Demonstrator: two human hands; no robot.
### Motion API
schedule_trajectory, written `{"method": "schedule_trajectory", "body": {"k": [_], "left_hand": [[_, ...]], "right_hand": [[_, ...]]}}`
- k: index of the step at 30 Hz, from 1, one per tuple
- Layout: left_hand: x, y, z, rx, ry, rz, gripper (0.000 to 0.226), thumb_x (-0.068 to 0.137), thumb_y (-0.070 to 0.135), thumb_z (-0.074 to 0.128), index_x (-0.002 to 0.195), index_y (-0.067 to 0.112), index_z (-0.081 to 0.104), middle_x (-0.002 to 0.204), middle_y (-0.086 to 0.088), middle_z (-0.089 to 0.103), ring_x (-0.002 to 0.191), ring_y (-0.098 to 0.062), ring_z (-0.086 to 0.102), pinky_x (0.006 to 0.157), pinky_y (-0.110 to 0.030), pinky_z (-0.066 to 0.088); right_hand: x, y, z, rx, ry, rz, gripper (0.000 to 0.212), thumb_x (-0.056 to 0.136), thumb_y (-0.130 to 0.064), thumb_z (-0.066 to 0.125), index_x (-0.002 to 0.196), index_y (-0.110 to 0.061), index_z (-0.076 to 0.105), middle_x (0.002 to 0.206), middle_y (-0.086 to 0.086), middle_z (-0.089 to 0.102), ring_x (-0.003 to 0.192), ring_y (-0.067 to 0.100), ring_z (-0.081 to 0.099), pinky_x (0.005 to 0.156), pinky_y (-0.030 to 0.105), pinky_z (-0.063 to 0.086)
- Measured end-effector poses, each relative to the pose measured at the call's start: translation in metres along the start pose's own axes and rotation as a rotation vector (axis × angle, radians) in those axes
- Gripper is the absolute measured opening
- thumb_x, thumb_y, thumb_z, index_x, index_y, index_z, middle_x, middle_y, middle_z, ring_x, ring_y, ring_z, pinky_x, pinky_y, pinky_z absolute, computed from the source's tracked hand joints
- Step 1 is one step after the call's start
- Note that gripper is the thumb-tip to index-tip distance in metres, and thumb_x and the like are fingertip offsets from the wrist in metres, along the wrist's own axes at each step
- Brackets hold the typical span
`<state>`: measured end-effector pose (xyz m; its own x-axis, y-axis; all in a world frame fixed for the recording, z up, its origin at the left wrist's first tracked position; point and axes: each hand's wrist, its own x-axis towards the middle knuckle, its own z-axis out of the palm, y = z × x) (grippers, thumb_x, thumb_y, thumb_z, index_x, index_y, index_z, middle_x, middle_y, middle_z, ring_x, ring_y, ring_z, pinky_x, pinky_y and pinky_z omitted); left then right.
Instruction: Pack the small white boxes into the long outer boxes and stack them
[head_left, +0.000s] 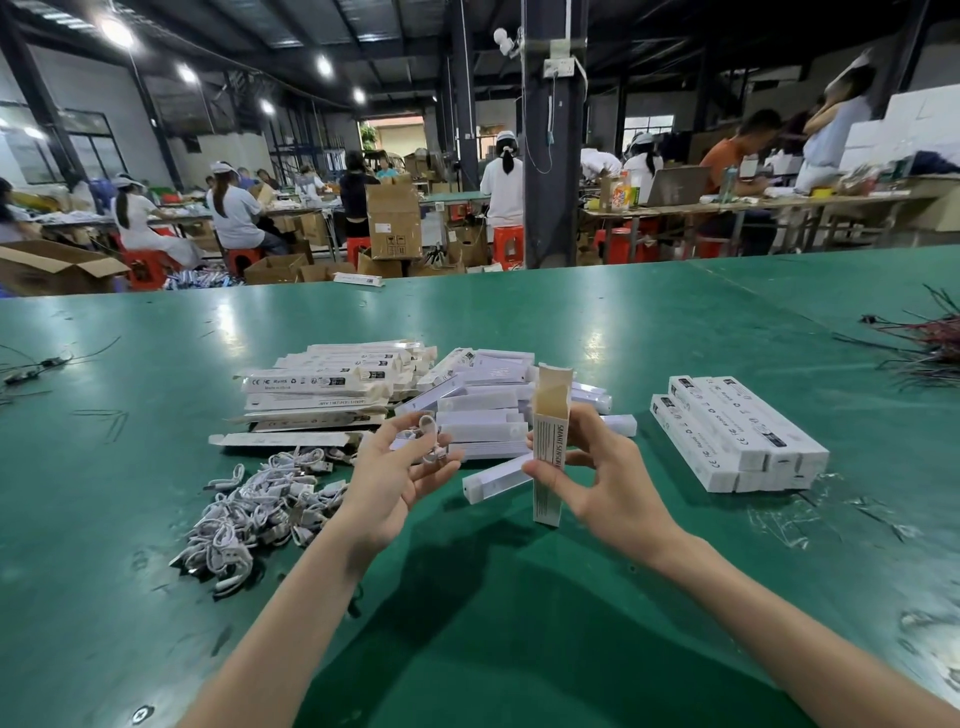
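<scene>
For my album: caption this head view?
Right hand holds an open long box upright; left hand holds a coiled cable.

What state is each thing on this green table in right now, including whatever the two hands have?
long box: held upright, top end open.
right hand: grips the long box.
cable: coiled, pinched in the fingers.
left hand: holds the cable.
cable pile: loose heap, untouched.
small white boxes: jumbled pile, unpacked.
flat box stack: lying loosely, some flaps open.
finished boxes: closed, stacked neatly at right.
</scene>
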<state>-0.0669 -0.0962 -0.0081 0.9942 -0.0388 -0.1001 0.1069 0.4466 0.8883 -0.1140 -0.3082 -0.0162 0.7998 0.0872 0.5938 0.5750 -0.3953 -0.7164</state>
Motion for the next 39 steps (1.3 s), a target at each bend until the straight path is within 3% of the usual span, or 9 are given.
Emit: {"method": "schedule_trajectory", "body": {"k": [9, 13, 16, 19, 22, 28, 30, 34, 39], "left_hand": [[-0.011, 0.006, 0.012, -0.055, -0.065, 0.055, 0.031, 0.083, -0.010, 0.058, 0.067, 0.010, 0.075, 0.090, -0.012, 0.074, 0.071, -0.024, 0.072, 0.060, -0.021, 0.057], [-0.017, 0.005, 0.020, -0.093, -0.186, 0.033, 0.015, 0.076, -0.003, 0.062, 0.087, 0.000, 0.070, 0.098, -0.018, 0.069, 0.085, -0.028, 0.071, 0.070, -0.023, 0.057], [-0.023, 0.002, 0.026, -0.142, -0.285, 0.063, 0.018, 0.076, 0.010, 0.068, 0.092, 0.002, 0.068, 0.091, -0.012, 0.069, 0.086, -0.023, 0.069, 0.076, -0.024, 0.056], [-0.029, -0.005, 0.030, 0.116, -0.274, 0.303, 0.017, 0.081, 0.003, 0.065, 0.083, 0.018, 0.072, 0.084, -0.003, 0.071, 0.087, -0.017, 0.069, 0.080, -0.022, 0.054], [-0.031, -0.011, 0.032, 0.448, -0.231, 0.568, 0.032, 0.088, -0.004, 0.061, 0.095, 0.027, 0.065, 0.094, -0.006, 0.070, 0.089, -0.020, 0.069, 0.082, -0.027, 0.056], [-0.032, -0.021, 0.032, 0.664, -0.195, 0.780, 0.044, 0.089, 0.001, 0.064, 0.114, 0.035, 0.049, 0.104, 0.008, 0.066, 0.092, -0.002, 0.064, 0.082, -0.014, 0.048], [-0.033, -0.022, 0.031, 0.802, -0.196, 0.916, 0.043, 0.088, 0.000, 0.065, 0.116, 0.031, 0.055, 0.100, 0.014, 0.066, 0.089, 0.000, 0.064, 0.081, -0.012, 0.048], [-0.033, -0.022, 0.032, 1.010, -0.206, 1.134, 0.038, 0.086, -0.006, 0.065, 0.122, 0.006, 0.063, 0.114, -0.004, 0.066, 0.098, -0.009, 0.063, 0.091, -0.018, 0.048], [-0.034, -0.023, 0.034, 1.051, -0.187, 1.166, 0.040, 0.087, -0.008, 0.063, 0.125, 0.002, 0.062, 0.115, -0.005, 0.056, 0.098, 0.000, 0.055, 0.089, -0.012, 0.043]], "right_hand": [[0.002, 0.008, -0.004, -0.149, 0.056, -0.071, 0.037, 0.081, -0.016, 0.077, 0.110, -0.011, 0.054, 0.094, -0.002, 0.068, 0.079, 0.020, 0.063, 0.074, 0.040, 0.053], [0.002, 0.011, -0.006, -0.427, 0.103, -0.218, 0.043, 0.078, -0.007, 0.077, 0.110, -0.016, 0.050, 0.088, -0.008, 0.057, 0.066, 0.017, 0.048, 0.054, 0.035, 0.049], [0.002, 0.015, -0.009, -0.565, 0.083, -0.255, 0.049, 0.072, 0.003, 0.077, 0.114, -0.012, 0.056, 0.094, -0.002, 0.062, 0.072, 0.018, 0.051, 0.054, 0.027, 0.044], [0.003, 0.016, -0.009, -0.622, 0.093, -0.212, 0.049, 0.069, 0.006, 0.077, 0.113, -0.008, 0.060, 0.093, 0.002, 0.065, 0.073, 0.025, 0.057, 0.056, 0.025, 0.039], [0.004, 0.017, -0.010, -0.638, 0.093, -0.177, 0.049, 0.069, 0.007, 0.076, 0.114, -0.007, 0.061, 0.093, 0.005, 0.065, 0.074, 0.029, 0.059, 0.056, 0.030, 0.045], [0.003, 0.015, -0.009, -0.676, 0.075, -0.187, 0.049, 0.068, 0.010, 0.075, 0.113, -0.005, 0.061, 0.093, 0.005, 0.065, 0.075, 0.030, 0.060, 0.059, 0.024, 0.037], [0.003, 0.015, -0.008, -0.683, 0.068, -0.197, 0.050, 0.067, 0.010, 0.076, 0.112, -0.005, 0.061, 0.093, 0.006, 0.065, 0.075, 0.030, 0.061, 0.061, 0.024, 0.037], [0.003, 0.014, -0.007, -0.671, 0.074, -0.172, 0.050, 0.067, 0.010, 0.075, 0.113, -0.006, 0.061, 0.093, 0.005, 0.065, 0.077, 0.029, 0.061, 0.062, 0.024, 0.036], [0.003, 0.012, -0.006, -0.653, 0.063, -0.156, 0.049, 0.068, 0.011, 0.073, 0.112, -0.006, 0.061, 0.090, 0.004, 0.064, 0.076, 0.028, 0.059, 0.062, 0.024, 0.036]]}}
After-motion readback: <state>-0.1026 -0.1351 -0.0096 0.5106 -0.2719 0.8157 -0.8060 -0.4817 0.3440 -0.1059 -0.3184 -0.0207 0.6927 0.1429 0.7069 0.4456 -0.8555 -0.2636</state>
